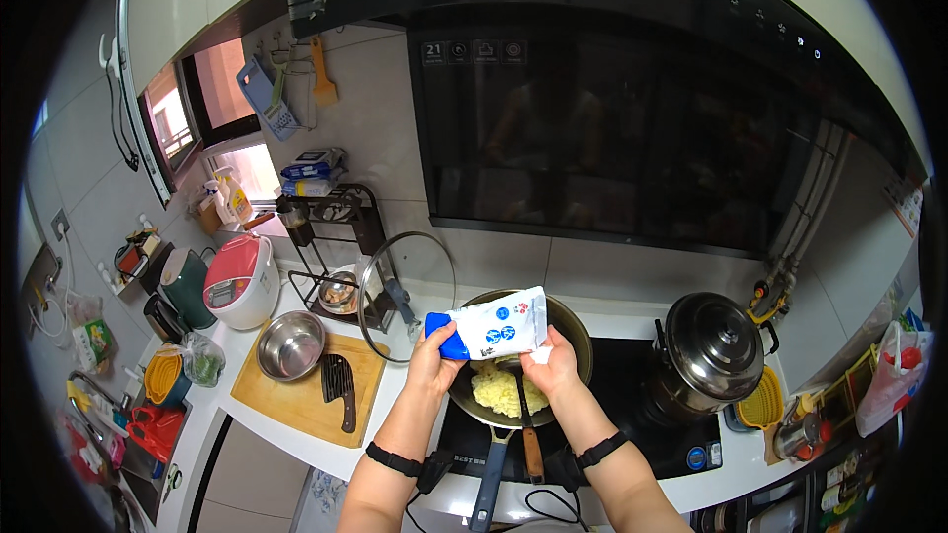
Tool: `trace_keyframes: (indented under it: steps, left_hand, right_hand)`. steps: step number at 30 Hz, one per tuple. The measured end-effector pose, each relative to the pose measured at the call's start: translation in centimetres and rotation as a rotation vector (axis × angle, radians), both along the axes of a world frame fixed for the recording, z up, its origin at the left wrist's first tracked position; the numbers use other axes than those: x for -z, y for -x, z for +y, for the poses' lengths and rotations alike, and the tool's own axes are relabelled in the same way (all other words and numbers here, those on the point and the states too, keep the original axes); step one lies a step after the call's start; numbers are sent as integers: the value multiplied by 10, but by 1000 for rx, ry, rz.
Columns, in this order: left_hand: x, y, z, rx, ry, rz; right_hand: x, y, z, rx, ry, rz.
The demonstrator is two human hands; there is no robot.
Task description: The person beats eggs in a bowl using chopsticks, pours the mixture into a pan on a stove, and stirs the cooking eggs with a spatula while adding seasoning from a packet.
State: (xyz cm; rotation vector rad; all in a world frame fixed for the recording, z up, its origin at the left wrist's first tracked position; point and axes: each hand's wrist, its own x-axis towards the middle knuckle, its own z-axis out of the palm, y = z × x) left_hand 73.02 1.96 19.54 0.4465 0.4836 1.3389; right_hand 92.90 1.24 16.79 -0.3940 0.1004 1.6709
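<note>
Above a frying pan (578,311) on the black cooktop, both of my hands hold a white and blue plastic packet (492,324) that bears writing. My left hand (433,363) grips its blue end. At the lower right corner of the packet, my right hand (552,364) holds the other end. Scrambled egg (505,394) lies in the pan, partly hidden by the packet. A spatula with a wooden handle (532,451) rests in the pan and leans over its near rim. The pan's blue-grey handle (489,477) points towards me.
Left of the pan, a cleaver (339,389) and a steel bowl (291,346) sit on a wooden cutting board (285,414). A glass lid (407,259) stands upright behind them. On the right stands a lidded steel pot (707,355). A range hood (622,133) overhangs the cooktop (615,422).
</note>
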Motion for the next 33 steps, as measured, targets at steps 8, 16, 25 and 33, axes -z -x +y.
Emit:
trace_keyframes:
  steps: [8, 16, 25, 33]
  left_hand:
    - [14, -1, -4, -16, 127, -100]
    - [41, -2, -19, -71, 211, -315]
    - [35, -5, -19, -144, 231, -361]
    - [32, 0, -18, -155, 209, -351]
  right_hand:
    - [-5, 1, -6, -17, 16, -41]
    - [-35, 15, -10, -40, -60, -22]
    - [-32, 21, -7, -50, -45, -76]
    - [-29, 25, -4, -45, -29, -30]
